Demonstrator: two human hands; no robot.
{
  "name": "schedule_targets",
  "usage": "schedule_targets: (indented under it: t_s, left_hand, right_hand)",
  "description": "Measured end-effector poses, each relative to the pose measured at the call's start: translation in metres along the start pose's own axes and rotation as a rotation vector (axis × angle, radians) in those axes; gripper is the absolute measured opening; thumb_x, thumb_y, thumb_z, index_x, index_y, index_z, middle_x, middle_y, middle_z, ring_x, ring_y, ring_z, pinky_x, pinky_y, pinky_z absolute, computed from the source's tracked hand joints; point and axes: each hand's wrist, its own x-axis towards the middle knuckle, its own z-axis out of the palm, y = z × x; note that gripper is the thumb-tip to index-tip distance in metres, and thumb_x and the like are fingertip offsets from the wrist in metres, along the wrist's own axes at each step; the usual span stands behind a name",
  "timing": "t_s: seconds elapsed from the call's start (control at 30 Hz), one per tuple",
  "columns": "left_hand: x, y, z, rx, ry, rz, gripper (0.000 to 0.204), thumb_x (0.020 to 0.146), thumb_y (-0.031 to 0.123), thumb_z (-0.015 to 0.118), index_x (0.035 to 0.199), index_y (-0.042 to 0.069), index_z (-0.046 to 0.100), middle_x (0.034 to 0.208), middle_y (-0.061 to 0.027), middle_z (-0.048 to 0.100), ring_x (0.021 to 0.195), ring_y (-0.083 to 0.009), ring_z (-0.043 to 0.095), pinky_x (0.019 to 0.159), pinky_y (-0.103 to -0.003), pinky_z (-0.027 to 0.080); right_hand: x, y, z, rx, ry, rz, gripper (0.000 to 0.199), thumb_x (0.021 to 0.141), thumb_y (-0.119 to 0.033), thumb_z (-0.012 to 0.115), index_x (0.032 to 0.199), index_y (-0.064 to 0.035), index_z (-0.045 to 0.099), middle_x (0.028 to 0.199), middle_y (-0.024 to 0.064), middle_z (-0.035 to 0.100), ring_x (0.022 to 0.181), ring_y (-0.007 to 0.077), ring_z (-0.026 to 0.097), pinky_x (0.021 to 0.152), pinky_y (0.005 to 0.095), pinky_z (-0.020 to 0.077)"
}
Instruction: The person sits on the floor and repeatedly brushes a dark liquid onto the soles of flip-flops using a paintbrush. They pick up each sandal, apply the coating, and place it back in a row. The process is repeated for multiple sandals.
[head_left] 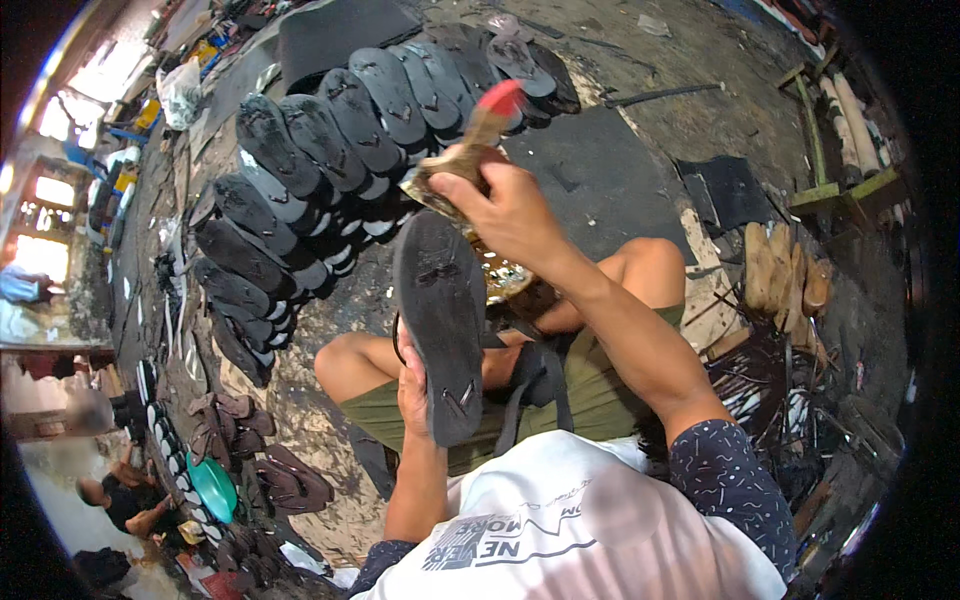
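My left hand (411, 390) is closed on a dark flip-flop sole (440, 320), held upright above my lap. The sole's broad face is toward me, with strap fixings showing near both ends. A thin black strap loops out at its left side. My right hand (510, 210) grips a wide paintbrush (486, 125) with a red-tipped wooden handle. The brush head is at the top end of the sole; I cannot tell if it touches. Behind the sole and below my right wrist is a glossy, yellowish wet-looking container (503, 278), partly hidden.
Stacked dark flip-flops (345, 120) curve around the far left. A black sheet (590, 170) lies ahead. Wooden foot-shaped forms (770, 265) stand at right. Brown straps (290, 480) and a green bowl (212, 488) are at lower left, with another person (135, 500) seated beyond.
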Motion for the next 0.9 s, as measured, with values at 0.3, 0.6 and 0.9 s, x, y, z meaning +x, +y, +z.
schedule_targets:
  t_s: [0.3, 0.6, 0.9]
  left_hand:
    - [0.000, 0.003, -0.008, -0.238, 0.057, 0.065, 0.061, 0.107, 0.046, 0.043, 0.158, 0.015, 0.031, 0.150, -0.0197, 0.047, 0.126, -0.0376, 0.058, 0.096, -0.047, 0.057]
    - [0.069, 0.050, -0.013, -0.245, 0.179, 0.197, 0.062, 0.107, 0.049, 0.043, 0.149, 0.004, 0.039, 0.137, -0.0224, 0.055, 0.109, -0.0343, 0.063, 0.083, -0.045, 0.058]
    - [0.044, -0.004, 0.030, -0.312, 0.128, 0.138, 0.057, 0.111, 0.035, 0.038, 0.163, 0.024, 0.019, 0.161, -0.0073, 0.036, 0.142, -0.0297, 0.043, 0.120, -0.047, 0.034]
  right_hand:
    - [-0.016, -0.012, 0.006, 0.142, -0.070, -0.076, 0.023, 0.100, -0.020, 0.063, 0.114, -0.0016, 0.068, 0.108, 0.0124, 0.072, 0.099, 0.0191, 0.068, 0.089, 0.0333, 0.0516]
    - [-0.141, 0.002, 0.047, 0.118, -0.328, 0.083, 0.024, 0.097, -0.019, 0.069, 0.113, -0.0012, 0.069, 0.108, 0.0132, 0.072, 0.099, 0.0257, 0.069, 0.090, 0.0375, 0.0523]
    - [-0.031, 0.017, 0.038, -0.364, -0.109, -0.580, 0.025, 0.088, -0.022, 0.073, 0.105, -0.0051, 0.065, 0.094, 0.0170, 0.059, 0.083, 0.0370, 0.055, 0.070, 0.0456, 0.0457]
